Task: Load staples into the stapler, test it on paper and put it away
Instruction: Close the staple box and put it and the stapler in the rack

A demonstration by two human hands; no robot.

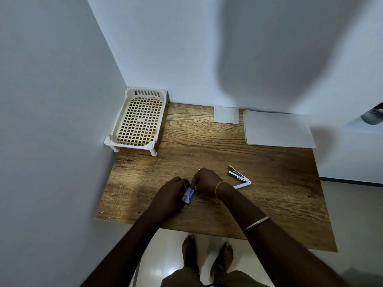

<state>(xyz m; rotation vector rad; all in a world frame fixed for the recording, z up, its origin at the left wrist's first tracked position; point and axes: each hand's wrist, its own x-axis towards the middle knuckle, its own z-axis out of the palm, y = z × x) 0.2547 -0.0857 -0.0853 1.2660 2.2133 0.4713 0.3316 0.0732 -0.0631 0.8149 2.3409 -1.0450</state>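
Observation:
A small blue staple box (pixel 188 194) is held over the front middle of the wooden table (pixel 269 199). My left hand (pixel 173 193) grips it from the left, and the fingertips of my right hand (pixel 207 181) pinch its upper end. Whether the box is open I cannot tell. The white stapler (pixel 240 178) lies swung open on the table just right of my right wrist, its metal staple channel showing. A large white sheet of paper (pixel 277 129) lies at the back right, and a small square paper (pixel 226 114) sits to the left of it.
A white plastic lattice tray (pixel 138 119) on short legs stands in the back left corner against the walls. Walls close the table in on the left and behind. The table's front edge is near my body, with my bare feet on the floor below.

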